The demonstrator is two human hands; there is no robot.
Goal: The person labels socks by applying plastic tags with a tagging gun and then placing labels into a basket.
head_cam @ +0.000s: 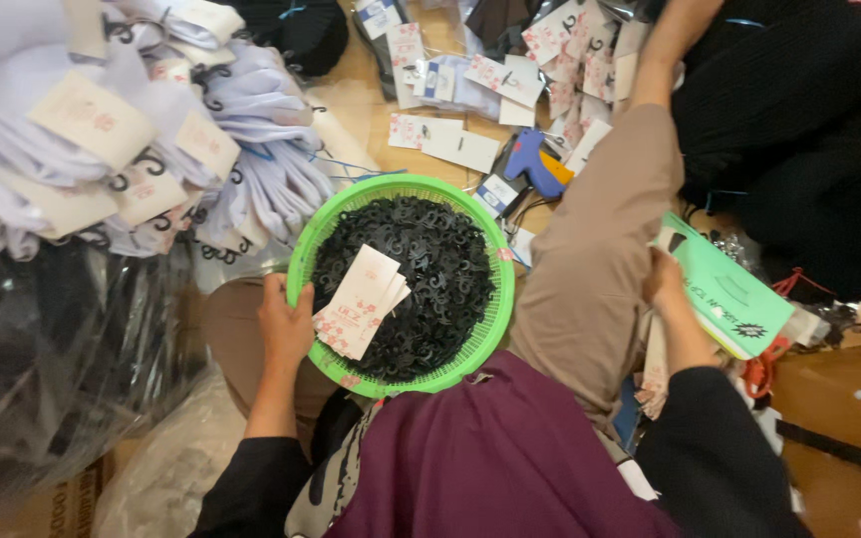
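Cluttered floor [361, 120] strewn with white socks [241, 120] and paper tags [460, 149] surrounds a seated person, whose left hand [286, 324] grips a fan of cards [361, 299] over a green basket [495, 309] of black hooks [440, 269], while the right hand [665, 279] rests on a green packet [729, 299], grip unclear.

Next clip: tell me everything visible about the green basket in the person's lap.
The green basket is round, looks like plastic, and has a slotted wall below a smooth rim. It sits upright on the person's lap, heaped nearly full with small black hooks. A fanned stack of white card tags with pink print lies on the hooks. The left hand holds those tags at the basket's near-left rim. The right hand is apart, at a green booklet.
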